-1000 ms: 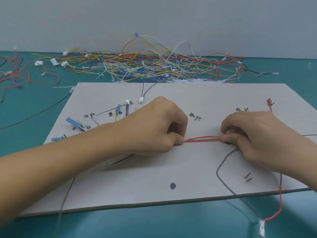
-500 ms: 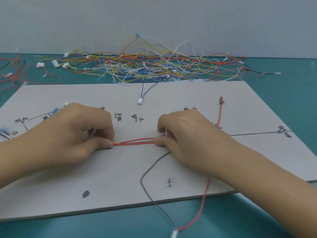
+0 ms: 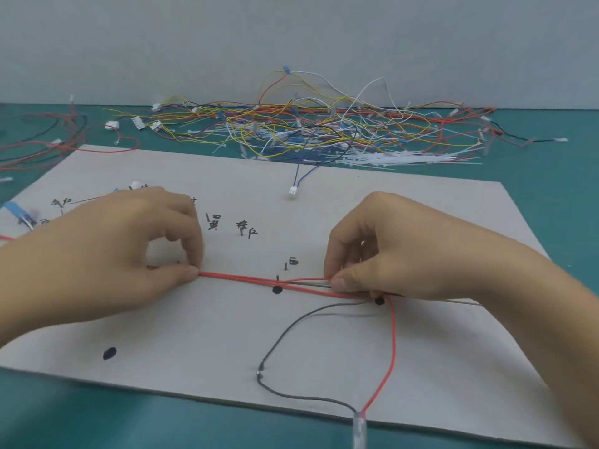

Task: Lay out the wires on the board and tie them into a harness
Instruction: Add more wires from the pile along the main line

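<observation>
A teal table (image 3: 551, 196) runs back to a plain wall, and most of its near half lies under a flat grey board (image 3: 181, 335) marked with handwritten labels and short ticks. Behind the board's far edge sprawls a tangled pile of wires (image 3: 308, 131) in yellow, red, white and blue, with a sheaf of white cable ties (image 3: 405, 158) lying at its right front, and a looser bunch of red and black leads (image 3: 48, 147) trails off at the far left. The person's left hand (image 3: 123, 254) rests on the board left of centre, thumb and forefinger pinched together on the left end of the red wires (image 3: 246, 278). The right hand (image 3: 389, 247) sits right of centre, its thumb and curled fingers pinching the same strands (a thin grey line runs in among them there). Between the two hands the red wires lie nearly straight on the board, passing just above a black dot (image 3: 277, 290). Under the right hand a red strand bends by a second dot (image 3: 379, 300) and runs toward the near edge, meeting a looping grey wire (image 3: 285, 328) at a pale connector (image 3: 359, 426) that hangs over the edge. A blue pair with a small white plug (image 3: 292, 191) lies on the board near its far edge.
</observation>
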`<state>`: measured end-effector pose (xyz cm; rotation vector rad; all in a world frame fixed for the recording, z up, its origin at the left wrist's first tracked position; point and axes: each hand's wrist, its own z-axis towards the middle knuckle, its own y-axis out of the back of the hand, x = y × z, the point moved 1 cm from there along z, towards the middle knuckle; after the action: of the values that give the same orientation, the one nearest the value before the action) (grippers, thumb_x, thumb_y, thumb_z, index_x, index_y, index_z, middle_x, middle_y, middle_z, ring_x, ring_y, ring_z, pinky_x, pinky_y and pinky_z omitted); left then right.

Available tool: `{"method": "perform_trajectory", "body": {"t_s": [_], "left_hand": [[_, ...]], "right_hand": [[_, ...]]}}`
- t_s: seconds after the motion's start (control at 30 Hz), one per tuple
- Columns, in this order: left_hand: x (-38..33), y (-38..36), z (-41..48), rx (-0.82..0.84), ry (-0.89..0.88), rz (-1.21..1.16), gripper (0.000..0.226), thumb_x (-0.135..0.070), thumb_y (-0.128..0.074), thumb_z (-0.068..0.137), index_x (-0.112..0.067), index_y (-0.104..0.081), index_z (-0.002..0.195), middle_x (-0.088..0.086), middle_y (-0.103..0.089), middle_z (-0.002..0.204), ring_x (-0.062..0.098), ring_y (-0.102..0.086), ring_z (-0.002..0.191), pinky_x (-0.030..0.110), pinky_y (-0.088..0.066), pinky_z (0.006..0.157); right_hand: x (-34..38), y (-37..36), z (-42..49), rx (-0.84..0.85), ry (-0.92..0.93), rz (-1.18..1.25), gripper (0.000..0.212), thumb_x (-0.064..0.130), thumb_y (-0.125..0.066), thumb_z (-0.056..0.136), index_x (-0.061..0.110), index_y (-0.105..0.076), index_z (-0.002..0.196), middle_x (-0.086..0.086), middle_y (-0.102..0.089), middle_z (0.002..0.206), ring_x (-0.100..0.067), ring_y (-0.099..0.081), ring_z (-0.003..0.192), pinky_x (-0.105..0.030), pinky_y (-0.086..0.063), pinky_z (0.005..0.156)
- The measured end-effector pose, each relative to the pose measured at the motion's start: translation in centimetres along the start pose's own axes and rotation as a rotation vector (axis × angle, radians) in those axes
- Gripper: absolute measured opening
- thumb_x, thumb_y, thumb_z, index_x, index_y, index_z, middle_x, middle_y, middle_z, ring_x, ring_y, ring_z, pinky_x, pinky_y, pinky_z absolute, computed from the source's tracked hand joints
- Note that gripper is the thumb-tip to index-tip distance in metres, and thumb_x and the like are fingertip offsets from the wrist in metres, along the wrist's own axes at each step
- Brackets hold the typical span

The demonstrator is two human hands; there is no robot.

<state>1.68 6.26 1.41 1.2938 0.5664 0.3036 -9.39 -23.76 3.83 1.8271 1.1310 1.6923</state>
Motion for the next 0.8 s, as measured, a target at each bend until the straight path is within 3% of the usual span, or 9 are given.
{"method": "perform_trajectory", "body": {"t_s": [0.17,0.37,0.47,0.57,0.7,0.8], "left_hand": [[-5.1,-0.7,2.6,-0.013,-0.074,-0.19,0.019,-0.059,-0.071,0.079,-0.044,-0.073,0.091,-0.02,-0.063,0.09,0.008,-0.061,0.086,0.023,-0.046,0.072],[-7.0,-2.3,4.8,0.063,-0.112,-0.348,0.008,-0.024,-0.087,0.082,-0.03,-0.081,0.08,-0.014,-0.069,0.077,0.015,-0.066,0.07,0.037,-0.053,0.065],[-6.4,-2.2,4.7,0.076,-0.066,-0.389,0.009,-0.044,-0.084,0.079,-0.036,-0.081,0.082,-0.018,-0.072,0.079,0.013,-0.069,0.073,0.03,-0.051,0.063],[-6.0,-1.6,4.2,0.106,-0.066,-0.394,0.019,-0.059,-0.069,0.082,-0.045,-0.08,0.089,-0.021,-0.074,0.085,0.013,-0.07,0.073,0.029,-0.051,0.062],[-6.2,-1.7,4.2,0.106,-0.075,-0.369,0.008,-0.037,-0.076,0.082,-0.042,-0.08,0.087,-0.019,-0.073,0.083,0.008,-0.069,0.074,0.011,-0.042,0.062],[-6.4,-1.6,4.4,0.107,-0.037,-0.365,0.007,-0.036,-0.079,0.077,-0.039,-0.08,0.082,-0.021,-0.073,0.079,0.006,-0.07,0.075,0.005,-0.039,0.064]], "right_hand": [[-0.1,0.4,-0.7,-0.024,0.073,-0.012,0.008,0.024,-0.081,0.082,0.031,-0.078,0.083,0.014,-0.069,0.064,-0.005,-0.065,0.054,-0.023,-0.053,0.053],[-0.6,1.0,-2.2,-0.018,0.075,0.113,0.012,0.017,-0.08,0.085,0.028,-0.076,0.085,0.008,-0.068,0.067,-0.012,-0.064,0.044,-0.018,-0.049,0.049],[-0.9,1.5,-2.7,0.003,0.007,0.033,0.009,0.021,-0.08,0.084,0.028,-0.075,0.081,0.013,-0.071,0.066,-0.004,-0.062,0.046,-0.012,-0.045,0.046],[-0.9,1.9,-3.2,0.031,-0.049,-0.051,0.009,0.026,-0.079,0.083,0.029,-0.073,0.079,0.017,-0.072,0.066,0.001,-0.063,0.053,-0.011,-0.043,0.046],[-0.7,1.1,-3.4,0.03,-0.089,-0.211,0.008,0.033,-0.073,0.08,0.036,-0.068,0.086,0.026,-0.069,0.07,0.002,-0.065,0.06,-0.024,-0.055,0.05],[-0.6,0.9,-3.5,0.032,-0.124,-0.246,0.018,0.034,-0.067,0.076,0.042,-0.064,0.092,0.034,-0.063,0.08,0.002,-0.064,0.061,-0.03,-0.058,0.052]]}}
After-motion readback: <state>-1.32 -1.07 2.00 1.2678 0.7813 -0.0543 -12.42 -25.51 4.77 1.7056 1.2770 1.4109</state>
